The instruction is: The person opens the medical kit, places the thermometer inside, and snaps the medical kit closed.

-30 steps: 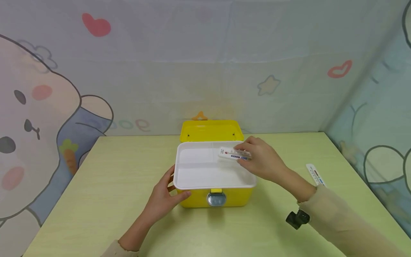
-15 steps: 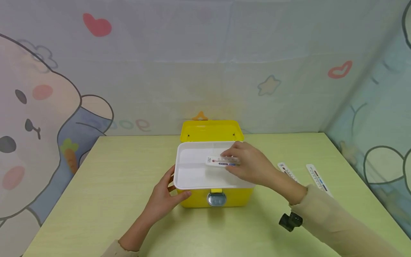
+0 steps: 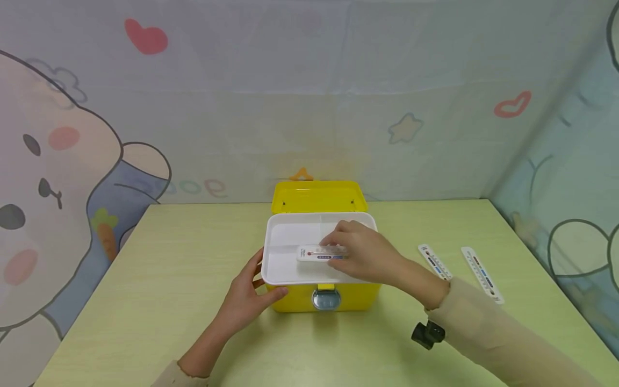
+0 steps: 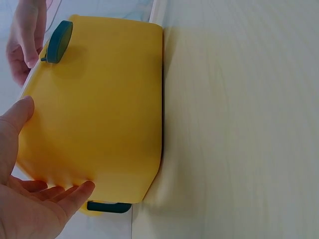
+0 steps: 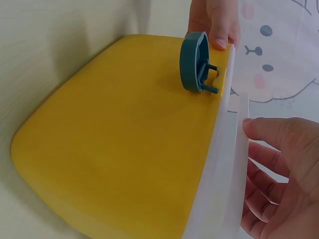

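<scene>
White thermometer (image 3: 311,253), one end pinched in the person's right hand (image 3: 365,251), is held above a divided white tray (image 3: 287,231). Its long axis lies crossways, red-bulb end pointing left. The tray sits in a yellow box (image 3: 358,298), whose front-left corner the left hand (image 3: 249,298) grips. The lid (image 3: 319,196) is open behind. Two more thermometers (image 3: 482,275) lie slantwise on the table (image 3: 193,258), rightward.

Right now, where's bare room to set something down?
Table left of the left hand; in front of the yellow box; between box and loose thermometers, behind the right forearm; white tray, rear-left compartment. Crowded: tray's front, beneath right hand and held thermometer; around the loose thermometers.
</scene>
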